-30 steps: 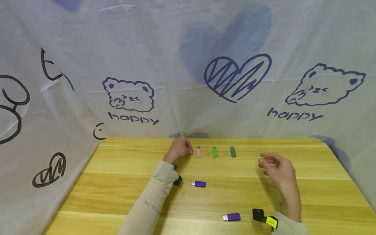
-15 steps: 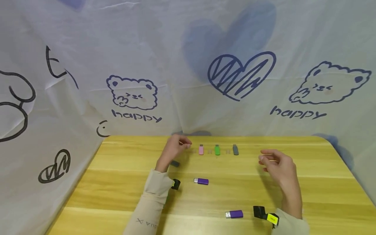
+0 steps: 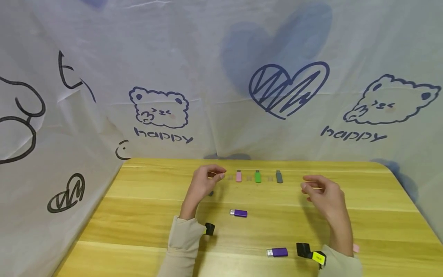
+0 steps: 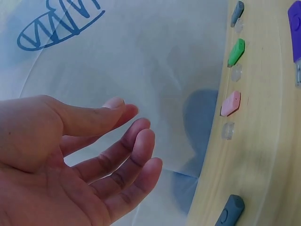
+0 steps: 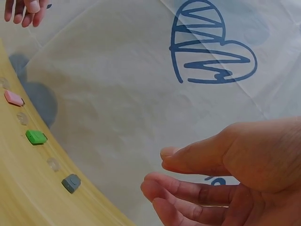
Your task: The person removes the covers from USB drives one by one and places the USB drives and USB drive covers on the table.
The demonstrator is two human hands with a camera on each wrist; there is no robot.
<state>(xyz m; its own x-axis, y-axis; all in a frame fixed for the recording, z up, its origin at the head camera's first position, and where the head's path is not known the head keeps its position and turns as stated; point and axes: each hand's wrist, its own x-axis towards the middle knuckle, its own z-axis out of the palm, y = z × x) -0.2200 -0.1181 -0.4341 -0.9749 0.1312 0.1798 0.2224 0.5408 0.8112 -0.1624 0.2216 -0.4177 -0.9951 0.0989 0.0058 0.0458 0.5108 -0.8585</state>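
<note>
My left hand [image 3: 204, 182] hovers above the table's back part, fingers loosely bent and holding nothing. Just right of its fingertips lies a small clear piece [image 4: 228, 131]. Beside that is a pink USB stick [image 3: 238, 176], then a second clear piece [image 3: 248, 178], a green USB stick [image 3: 257, 176], a third clear piece [image 3: 270, 178] and a grey USB stick [image 3: 279, 176], all in one row. Another grey-blue stick [image 4: 230, 211] is mostly hidden behind my left hand in the head view. Right of the row, my right hand [image 3: 325, 192] is raised with relaxed fingers and nothing in them.
Two purple USB sticks lie nearer on the wooden table, one in the middle [image 3: 238, 213] and one toward the front [image 3: 277, 252]. A pink object [image 3: 355, 248] shows partly behind my right wrist. A printed cloth [image 3: 221, 115] hangs along the table's back edge.
My left hand has let go of the clear piece left of the pink stick and lifted back to the left, its fingers loosening. My right hand has hardly moved.
</note>
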